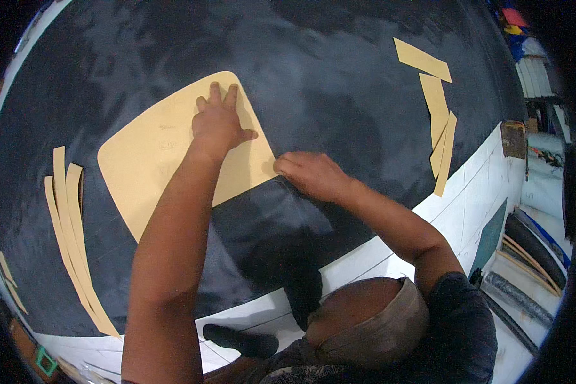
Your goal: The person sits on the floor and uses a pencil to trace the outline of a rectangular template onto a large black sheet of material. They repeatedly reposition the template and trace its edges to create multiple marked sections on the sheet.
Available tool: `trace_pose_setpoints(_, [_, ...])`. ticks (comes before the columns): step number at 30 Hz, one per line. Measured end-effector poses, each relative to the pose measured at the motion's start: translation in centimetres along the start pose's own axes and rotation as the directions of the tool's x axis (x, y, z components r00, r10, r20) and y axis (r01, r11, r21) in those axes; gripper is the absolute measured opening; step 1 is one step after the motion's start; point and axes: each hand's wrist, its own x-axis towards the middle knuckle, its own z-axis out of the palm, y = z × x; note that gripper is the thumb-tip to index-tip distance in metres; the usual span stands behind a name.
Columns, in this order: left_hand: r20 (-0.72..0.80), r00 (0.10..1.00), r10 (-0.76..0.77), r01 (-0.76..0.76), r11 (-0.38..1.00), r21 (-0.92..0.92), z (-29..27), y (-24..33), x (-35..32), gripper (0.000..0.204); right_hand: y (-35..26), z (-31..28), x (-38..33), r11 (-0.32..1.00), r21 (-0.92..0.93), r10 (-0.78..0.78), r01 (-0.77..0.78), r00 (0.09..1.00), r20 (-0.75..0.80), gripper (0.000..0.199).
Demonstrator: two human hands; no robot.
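A large tan card pattern piece (163, 160) with rounded corners lies flat on a black sheet (339, 83). Faint markings show near its middle. My left hand (219, 121) presses on the upper right part of the card, its fingers spread. At the card's lower right corner my right hand (313, 174) is closed, the fingertips touching the edge. Whatever those fingers hold, if anything, is hidden. My left forearm covers part of the card's lower edge.
Long tan strips (67, 224) lie on the sheet at left, with shorter tan pieces (438, 121) at right. Beyond the white tiled floor (470, 185), rolls of material (518, 297) stand at the right. A cap (377, 333) shows at the lower edge.
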Motion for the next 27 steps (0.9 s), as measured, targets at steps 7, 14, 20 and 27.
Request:
trace_pose_setpoints(7, [0.021, 1.000, -0.001, 0.001, 1.000, -0.004, -0.5, 0.2, -0.2, 0.120, 0.2, 0.1, 0.6, 0.998, 0.025, 0.054, -0.053, 0.998, -0.024, 0.015])
trace_pose_setpoints(14, [0.004, 1.000, 0.013, -0.013, 1.000, -0.004, -0.3, 0.1, -0.1, 0.120, 0.6, 0.3, 0.0, 0.995, 0.085, 0.062, -0.061, 0.998, -0.017, 0.016])
trace_pose_setpoints(20, [-0.012, 1.000, 0.013, -0.013, 1.000, -0.012, -0.3, 0.2, 0.1, 0.119, 0.8, 1.0, -1.0, 0.996, 0.081, 0.029, -0.024, 0.997, -0.066, 0.015])
trace_pose_setpoints(27, [0.002, 1.000, 0.006, -0.006, 1.000, -0.022, -0.3, 0.1, 0.0, 0.118, 0.6, 0.8, -1.1, 0.973, 0.216, 0.093, -0.076, 0.993, -0.069, 0.021])
